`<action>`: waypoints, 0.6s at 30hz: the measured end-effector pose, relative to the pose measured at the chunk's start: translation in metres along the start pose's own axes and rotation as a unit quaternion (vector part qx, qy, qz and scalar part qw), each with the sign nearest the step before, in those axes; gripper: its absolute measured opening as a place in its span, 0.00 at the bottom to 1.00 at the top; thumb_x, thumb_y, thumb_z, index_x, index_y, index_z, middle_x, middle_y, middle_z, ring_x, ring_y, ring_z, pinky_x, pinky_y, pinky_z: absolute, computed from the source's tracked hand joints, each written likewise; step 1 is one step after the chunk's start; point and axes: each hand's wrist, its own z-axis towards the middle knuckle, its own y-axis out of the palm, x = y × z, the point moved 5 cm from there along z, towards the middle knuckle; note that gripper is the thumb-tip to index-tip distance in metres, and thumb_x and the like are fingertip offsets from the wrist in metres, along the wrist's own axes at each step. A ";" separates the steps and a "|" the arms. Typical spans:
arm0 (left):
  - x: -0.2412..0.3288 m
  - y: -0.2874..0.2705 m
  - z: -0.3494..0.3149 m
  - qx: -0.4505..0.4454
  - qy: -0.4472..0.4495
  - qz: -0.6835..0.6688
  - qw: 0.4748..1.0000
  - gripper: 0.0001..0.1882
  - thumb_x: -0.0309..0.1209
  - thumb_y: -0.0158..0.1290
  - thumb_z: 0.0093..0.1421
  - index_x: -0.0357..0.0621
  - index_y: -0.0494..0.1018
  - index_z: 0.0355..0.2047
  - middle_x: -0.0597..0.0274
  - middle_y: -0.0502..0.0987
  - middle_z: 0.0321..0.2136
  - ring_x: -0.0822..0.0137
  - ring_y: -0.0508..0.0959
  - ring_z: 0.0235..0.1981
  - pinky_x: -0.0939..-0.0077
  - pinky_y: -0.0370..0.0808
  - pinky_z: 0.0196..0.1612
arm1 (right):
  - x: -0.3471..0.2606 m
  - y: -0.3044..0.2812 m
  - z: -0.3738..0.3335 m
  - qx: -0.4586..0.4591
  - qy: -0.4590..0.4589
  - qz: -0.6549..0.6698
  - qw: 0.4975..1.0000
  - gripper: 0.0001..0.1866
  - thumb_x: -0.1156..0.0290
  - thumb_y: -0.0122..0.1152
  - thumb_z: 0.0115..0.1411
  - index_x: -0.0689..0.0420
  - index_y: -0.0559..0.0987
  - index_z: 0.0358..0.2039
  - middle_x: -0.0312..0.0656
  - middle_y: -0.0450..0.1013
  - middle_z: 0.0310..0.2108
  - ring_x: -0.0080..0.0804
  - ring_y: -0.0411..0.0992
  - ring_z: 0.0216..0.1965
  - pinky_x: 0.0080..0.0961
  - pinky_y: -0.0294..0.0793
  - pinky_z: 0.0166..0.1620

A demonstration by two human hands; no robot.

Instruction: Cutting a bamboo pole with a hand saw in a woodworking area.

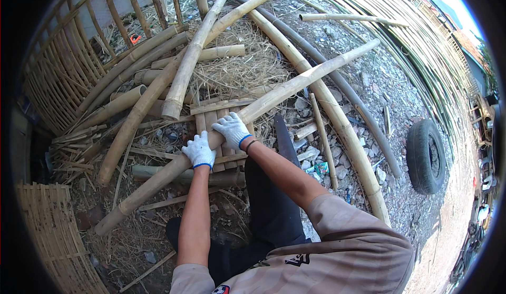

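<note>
Holds a thick bamboo pole (264,105) slantwise over wooden slats (211,119) in the closed grip of left hand (200,150) and right hand (232,130), well apart from a black tyre (426,157).

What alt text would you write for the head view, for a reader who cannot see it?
A person's white-gloved left hand and right hand rest on a long bamboo pole slanting across the view. Other poles and straw lie around on stony ground, with a black tire at the right.
</note>
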 end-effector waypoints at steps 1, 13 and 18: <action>0.005 -0.003 -0.001 0.000 0.003 -0.007 1.000 0.38 0.46 0.70 0.46 0.59 0.68 0.58 0.59 0.77 0.48 0.51 0.78 0.51 0.42 0.69 0.52 | 0.025 0.000 -0.003 -0.005 0.027 -0.025 0.999 0.24 0.62 0.68 0.48 0.45 0.79 0.49 0.40 0.74 0.46 0.40 0.70 0.55 0.45 0.57 0.65; -0.006 -0.002 -0.001 0.015 -0.017 -0.016 1.000 0.32 0.44 0.69 0.47 0.61 0.71 0.53 0.59 0.77 0.45 0.51 0.79 0.47 0.42 0.70 0.50 | 0.192 -0.058 -0.033 -0.036 0.219 -0.117 0.968 0.40 0.57 0.79 0.32 0.42 0.77 0.52 0.38 0.73 0.53 0.40 0.65 0.62 0.48 0.53 0.68; -0.001 -0.011 0.004 0.028 -0.014 -0.045 0.999 0.30 0.42 0.71 0.45 0.59 0.73 0.49 0.62 0.79 0.42 0.54 0.79 0.48 0.44 0.69 0.49 | 0.206 -0.062 -0.028 -0.143 0.267 -0.115 0.946 0.47 0.54 0.85 0.26 0.42 0.77 0.53 0.40 0.73 0.54 0.40 0.65 0.63 0.46 0.53 0.68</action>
